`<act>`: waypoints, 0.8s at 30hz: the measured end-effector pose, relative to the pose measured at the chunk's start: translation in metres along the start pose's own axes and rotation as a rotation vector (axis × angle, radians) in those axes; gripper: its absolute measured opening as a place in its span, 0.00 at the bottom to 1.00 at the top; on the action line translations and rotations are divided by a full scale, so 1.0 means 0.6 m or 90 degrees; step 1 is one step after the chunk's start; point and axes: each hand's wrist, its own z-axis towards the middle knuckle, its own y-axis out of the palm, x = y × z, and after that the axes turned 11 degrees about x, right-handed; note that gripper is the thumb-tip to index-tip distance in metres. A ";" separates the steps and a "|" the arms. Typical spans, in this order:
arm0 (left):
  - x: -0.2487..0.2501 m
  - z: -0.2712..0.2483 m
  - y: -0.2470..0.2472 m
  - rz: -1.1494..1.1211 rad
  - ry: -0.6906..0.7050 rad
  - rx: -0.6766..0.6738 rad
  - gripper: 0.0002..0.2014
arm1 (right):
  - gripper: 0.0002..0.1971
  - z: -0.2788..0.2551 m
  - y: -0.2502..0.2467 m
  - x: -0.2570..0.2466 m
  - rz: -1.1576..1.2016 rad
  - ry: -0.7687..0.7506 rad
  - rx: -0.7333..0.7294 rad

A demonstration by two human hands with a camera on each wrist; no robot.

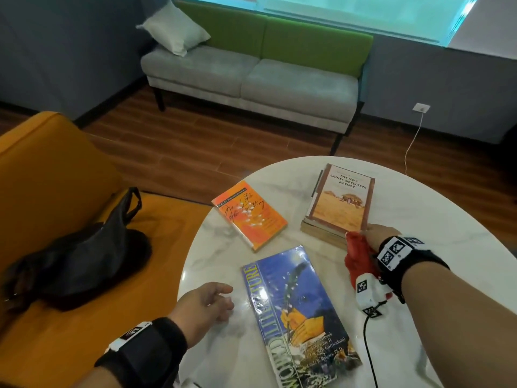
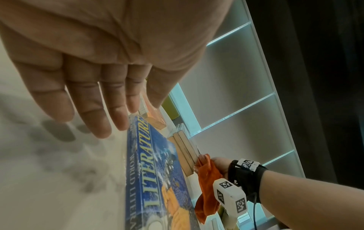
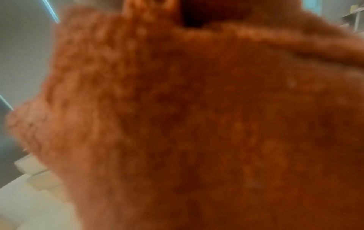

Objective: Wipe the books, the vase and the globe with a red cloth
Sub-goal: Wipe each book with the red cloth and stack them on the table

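Observation:
A large blue literature book (image 1: 299, 317) lies flat on the white round table (image 1: 436, 275). An orange paperback (image 1: 250, 214) lies beyond it. A small stack of books (image 1: 338, 205) sits further right, a tan-covered one on top. My right hand (image 1: 372, 233) grips the red cloth (image 1: 356, 256) against the stack's near corner. The cloth (image 3: 197, 124) fills the right wrist view; it hangs below the hand (image 2: 220, 163) as an orange-red fold (image 2: 206, 186). My left hand (image 1: 207, 303) hovers with straight fingers (image 2: 98, 109) over the table beside the blue book (image 2: 157, 179). No vase or globe is in view.
An orange seat (image 1: 56, 191) with a black bag (image 1: 84, 247) stands left of the table. A grey and green sofa (image 1: 251, 74) with a white cushion stands across the wooden floor. A black cable (image 1: 369, 359) runs from my right wrist over the table.

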 end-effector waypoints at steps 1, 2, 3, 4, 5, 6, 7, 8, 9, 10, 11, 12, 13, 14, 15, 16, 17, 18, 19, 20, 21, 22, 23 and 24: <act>-0.003 0.001 0.000 -0.003 -0.004 0.001 0.10 | 0.18 -0.006 -0.002 -0.002 -0.009 -0.010 0.003; -0.007 0.003 0.000 -0.007 -0.008 0.002 0.11 | 0.17 -0.011 -0.004 -0.006 -0.010 -0.006 0.006; -0.010 0.005 0.000 -0.010 -0.013 0.002 0.11 | 0.17 -0.013 -0.005 -0.006 -0.008 -0.005 0.009; -0.012 0.005 0.000 -0.007 -0.015 -0.001 0.11 | 0.17 -0.013 -0.005 -0.005 -0.006 -0.002 0.011; -0.012 0.005 0.001 0.001 -0.015 -0.004 0.11 | 0.17 -0.014 -0.006 -0.004 -0.009 -0.002 0.013; -0.012 0.004 0.002 0.007 -0.015 -0.008 0.11 | 0.17 -0.012 -0.005 -0.003 -0.009 0.006 0.019; -0.011 0.002 0.003 0.009 -0.014 -0.010 0.10 | 0.17 -0.007 -0.002 0.000 0.007 0.014 0.020; -0.010 0.001 0.003 0.010 -0.013 -0.013 0.10 | 0.17 -0.003 0.001 0.004 0.035 0.021 0.025; -0.009 0.000 0.004 0.013 -0.012 -0.015 0.10 | 0.16 0.001 0.005 0.006 0.062 0.029 0.031; -0.009 -0.002 0.003 0.017 -0.011 -0.019 0.11 | 0.17 0.004 0.007 0.008 0.075 0.036 0.031; -0.009 -0.003 0.003 0.018 -0.012 -0.021 0.11 | 0.17 0.007 0.009 0.009 0.077 0.042 0.027; -0.010 -0.004 0.003 0.018 -0.014 -0.021 0.11 | 0.17 0.007 0.009 0.010 0.065 0.042 0.019; -0.011 -0.004 0.002 0.021 -0.013 -0.020 0.11 | 0.18 0.006 0.008 0.010 0.058 0.041 0.012; -0.012 -0.006 0.002 0.030 -0.011 -0.020 0.10 | 0.18 0.005 0.007 0.010 0.067 0.043 0.019; -0.012 -0.008 0.003 0.036 -0.006 -0.019 0.10 | 0.19 0.002 0.007 0.011 0.090 0.044 0.023; -0.012 -0.011 0.003 0.040 -0.003 -0.017 0.10 | 0.20 -0.003 0.007 0.013 0.113 0.043 0.025; -0.012 -0.013 0.004 0.042 0.001 -0.016 0.09 | 0.22 -0.010 0.009 0.017 0.144 0.051 0.029; -0.011 -0.016 0.004 0.049 0.004 -0.015 0.09 | 0.24 -0.017 0.012 0.023 0.171 0.068 0.042; -0.011 -0.019 0.005 0.060 0.007 -0.016 0.09 | 0.25 -0.024 0.018 0.030 0.199 0.079 0.049; -0.011 -0.022 0.006 0.072 0.007 -0.019 0.09 | 0.25 -0.038 0.021 0.036 0.221 0.087 0.042; -0.012 -0.023 0.007 0.080 0.006 -0.024 0.09 | 0.24 -0.048 0.033 0.047 0.258 0.103 0.026; -0.013 -0.025 0.009 0.088 0.003 -0.029 0.10 | 0.22 -0.059 0.042 0.059 0.302 0.134 -0.008; -0.014 -0.027 0.011 0.102 0.002 -0.035 0.10 | 0.23 -0.075 0.051 0.071 0.366 0.178 -0.071; -0.013 -0.031 0.014 0.116 0.003 -0.038 0.10 | 0.24 -0.093 0.057 0.081 0.449 0.233 -0.148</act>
